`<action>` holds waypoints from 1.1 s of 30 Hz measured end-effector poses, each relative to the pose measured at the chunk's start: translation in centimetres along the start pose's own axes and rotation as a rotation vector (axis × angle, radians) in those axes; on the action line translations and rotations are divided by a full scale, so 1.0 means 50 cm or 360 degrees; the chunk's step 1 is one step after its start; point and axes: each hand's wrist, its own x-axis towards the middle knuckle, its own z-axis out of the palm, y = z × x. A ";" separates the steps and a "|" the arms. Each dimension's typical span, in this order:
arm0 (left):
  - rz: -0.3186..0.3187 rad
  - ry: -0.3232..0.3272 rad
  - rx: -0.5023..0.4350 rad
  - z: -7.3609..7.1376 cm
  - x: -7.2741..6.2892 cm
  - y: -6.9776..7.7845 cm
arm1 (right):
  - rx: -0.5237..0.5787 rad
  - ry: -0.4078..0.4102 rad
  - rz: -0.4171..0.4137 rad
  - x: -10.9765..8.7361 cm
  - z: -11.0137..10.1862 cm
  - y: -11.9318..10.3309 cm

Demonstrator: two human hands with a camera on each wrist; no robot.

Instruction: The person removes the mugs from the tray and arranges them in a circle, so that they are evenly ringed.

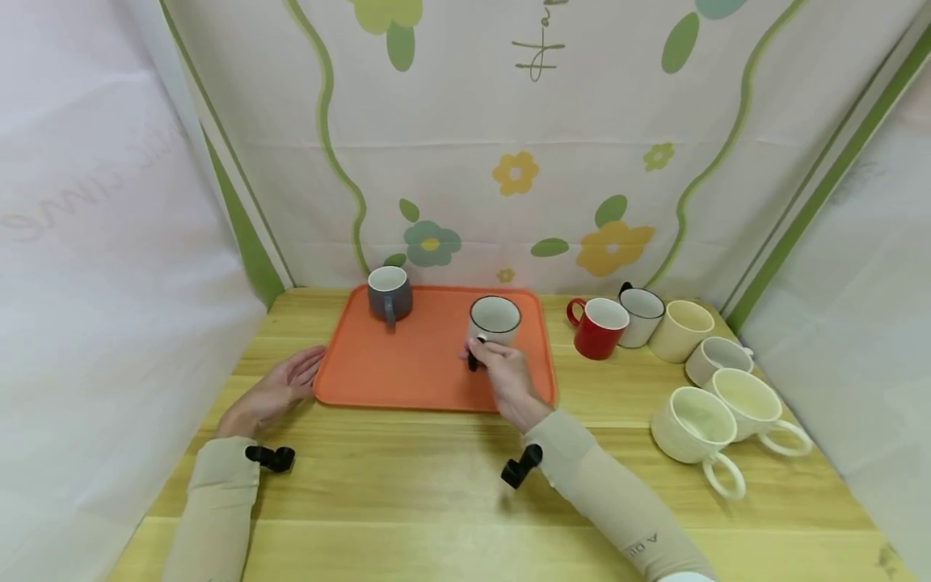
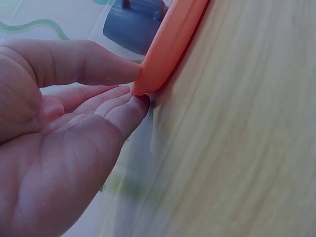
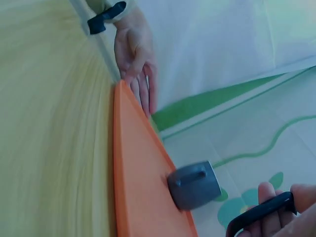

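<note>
An orange tray (image 1: 400, 364) lies on the wooden table. At its left front corner, my left hand (image 1: 272, 394) pinches the rim; the left wrist view has the thumb (image 2: 98, 64) on one side and the fingers on the other. My right hand (image 1: 509, 381) holds a white mug (image 1: 494, 317) with a black rim by its black handle (image 3: 261, 212), over the tray's right part. Whether that mug's base touches the tray cannot be made out. A grey mug (image 1: 389, 297) stands upright at the tray's back left corner, its handle facing the front.
Right of the tray are a red mug (image 1: 600, 327), another black-rimmed white mug (image 1: 640, 317), a pale yellow mug (image 1: 680, 331), a white mug (image 1: 718, 360) and two cream cups (image 1: 749, 402) with ring handles. A flowered curtain (image 1: 451, 162) hangs behind the table (image 1: 407, 501).
</note>
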 end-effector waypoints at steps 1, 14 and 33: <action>-0.0009 0.0003 -0.0004 0.000 0.002 0.000 | -0.0004 0.0038 -0.0019 -0.005 -0.012 -0.001; 0.0000 -0.0012 -0.0014 -0.004 -0.003 0.002 | 0.0011 0.0360 -0.0120 -0.051 -0.170 0.011; -0.0008 0.0002 -0.0002 -0.002 0.001 0.000 | 0.0205 0.0715 -0.0300 0.007 -0.224 0.051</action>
